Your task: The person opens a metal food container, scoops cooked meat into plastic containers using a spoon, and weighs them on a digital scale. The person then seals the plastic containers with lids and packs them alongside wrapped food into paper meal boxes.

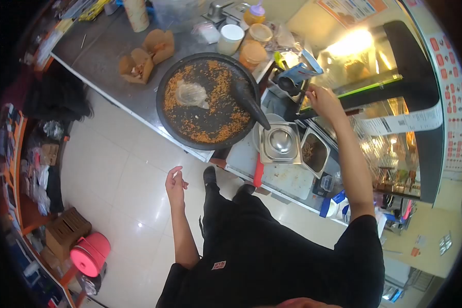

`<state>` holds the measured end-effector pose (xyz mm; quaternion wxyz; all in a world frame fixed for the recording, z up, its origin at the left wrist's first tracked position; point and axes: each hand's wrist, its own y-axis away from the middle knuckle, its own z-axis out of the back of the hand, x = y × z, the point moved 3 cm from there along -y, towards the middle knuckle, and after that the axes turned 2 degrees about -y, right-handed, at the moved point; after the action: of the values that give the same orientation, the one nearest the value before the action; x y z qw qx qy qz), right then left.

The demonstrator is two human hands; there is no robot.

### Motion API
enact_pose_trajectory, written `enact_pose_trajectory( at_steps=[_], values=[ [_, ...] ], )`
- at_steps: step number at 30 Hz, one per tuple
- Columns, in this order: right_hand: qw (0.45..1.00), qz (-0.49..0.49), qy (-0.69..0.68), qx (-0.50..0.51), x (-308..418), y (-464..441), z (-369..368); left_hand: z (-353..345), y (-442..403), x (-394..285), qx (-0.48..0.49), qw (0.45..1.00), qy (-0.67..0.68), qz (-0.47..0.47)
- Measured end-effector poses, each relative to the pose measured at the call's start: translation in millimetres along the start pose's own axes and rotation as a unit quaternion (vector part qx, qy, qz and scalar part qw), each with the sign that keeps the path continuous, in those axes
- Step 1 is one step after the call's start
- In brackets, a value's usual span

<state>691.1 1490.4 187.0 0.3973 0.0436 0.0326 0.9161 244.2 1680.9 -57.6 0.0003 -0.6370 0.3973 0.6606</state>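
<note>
My right hand point(323, 102) is closed on the handle of a black ladle point(286, 84), whose round bowl sits above a metal container point(277, 92) by the glass display case. My left hand point(176, 189) hangs over the floor in front of the counter, fingers loosely apart and holding nothing. Between my two hands, a wide black stone mortar point(161, 115) carries orange-brown crumbs and a crumpled clear plastic bag point(192, 95). A dark pestle point(252, 107) leans across its right side, its handle over the rim.
A lidded steel pan point(281, 142) and an open steel pan point(314, 151) stand right of the mortar. Behind it are tubs, including a white-lidded one point(231, 38). Brown paper boxes point(137, 65) lie to the left. The lit display case point(395, 92) borders the right side.
</note>
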Motion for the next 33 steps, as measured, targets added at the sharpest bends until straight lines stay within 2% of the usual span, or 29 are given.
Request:
enact_pose_trajectory(
  at_steps=[3,4,5,6,9,13,15,17,18,19,21,23,25,27,30,33],
  values=[
    [0.979,-0.051,-0.196,0.015,-1.6,46.6,5.1,-16.0,-0.8,-3.6,0.023,0.999,-0.018,-0.029],
    [0.97,-0.021,-0.242,-0.004,-13.0,61.6,-7.2,-23.9,-1.1,-5.8,0.028,0.999,-0.022,-0.036],
    [0.939,-0.04,-0.335,0.062,-23.4,77.0,-21.5,-33.1,-1.2,-8.3,0.036,0.998,-0.028,-0.042],
    [0.902,0.001,-0.427,0.064,-24.0,99.5,-29.3,-43.3,-0.9,-11.1,0.047,0.997,-0.034,-0.047],
    [0.823,-0.032,-0.549,0.142,-22.8,168.3,-21.0,-88.9,10.8,-19.4,0.124,0.989,-0.061,-0.055],
    [0.748,-0.196,-0.619,0.138,-65.2,255.2,-22.2,-183.2,65.5,-6.6,0.338,0.934,-0.118,-0.006],
    [0.727,-0.189,-0.656,0.077,-95.2,294.1,-44.7,-235.2,97.9,13.8,0.436,0.89,-0.113,0.075],
    [0.719,-0.146,-0.679,0.025,-115.3,323.5,-59.0,-281.1,123.9,38.9,0.43,0.885,-0.117,0.137],
    [0.715,-0.172,-0.675,0.052,-121.3,333.8,-51.2,-302.0,128.2,53.3,0.431,0.883,-0.118,0.147],
    [0.737,-0.187,-0.647,0.067,-129.5,340.1,-44.4,-318.8,129.1,69.0,0.428,0.882,-0.117,0.157],
    [0.786,-0.192,-0.585,0.053,-160.3,342.6,-61.4,-353.6,128.7,89.7,0.366,0.915,-0.072,0.152],
    [0.89,-0.141,-0.433,-0.001,-180.5,328.8,-66.2,-382.1,132.6,92.5,0.302,0.943,-0.042,0.136],
    [0.951,-0.094,-0.292,-0.039,-194.8,307.0,-74.2,-405.4,132.1,101.1,0.241,0.962,-0.02,0.125],
    [0.982,-0.057,-0.173,-0.055,-193.7,274.1,-91.4,-417.8,129.6,114.3,0.182,0.976,-0.009,0.123],
    [0.989,-0.027,-0.125,-0.071,-190.2,230.6,-133.5,-427.0,126.2,128.2,0.206,0.976,0.02,0.071],
    [0.996,-0.017,-0.046,0.074,-187.8,228.9,-161.0,-432.6,127.7,131.7,0.201,0.978,0.057,0.023]
  ],
)
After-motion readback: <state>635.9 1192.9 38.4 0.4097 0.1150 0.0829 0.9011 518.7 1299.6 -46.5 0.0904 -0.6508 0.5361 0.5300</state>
